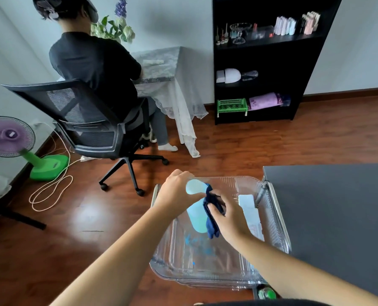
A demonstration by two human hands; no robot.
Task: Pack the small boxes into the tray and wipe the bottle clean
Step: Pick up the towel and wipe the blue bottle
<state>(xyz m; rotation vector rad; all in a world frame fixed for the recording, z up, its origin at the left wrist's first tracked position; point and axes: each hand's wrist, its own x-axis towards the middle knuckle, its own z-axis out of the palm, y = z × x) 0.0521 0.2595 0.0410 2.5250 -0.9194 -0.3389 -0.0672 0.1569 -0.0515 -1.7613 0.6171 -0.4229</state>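
Pale blue plastic bottle hangs above the clear plastic tray, my left hand wrapped around its top. My right hand pinches a dark blue cloth against the bottle's side. Small white boxes lie along the tray's right wall, beside the dark grey tabletop.

Soft, even daylight fills the room, bright without harsh shadows. A broad glare patch shines on the wooden floor, left of the fingers. The clear tray beneath them catches small reflections along its ribbed walls. Wide-angle distortion bends the black shelf and wall lines toward the edges. Focus is slightly soft throughout.
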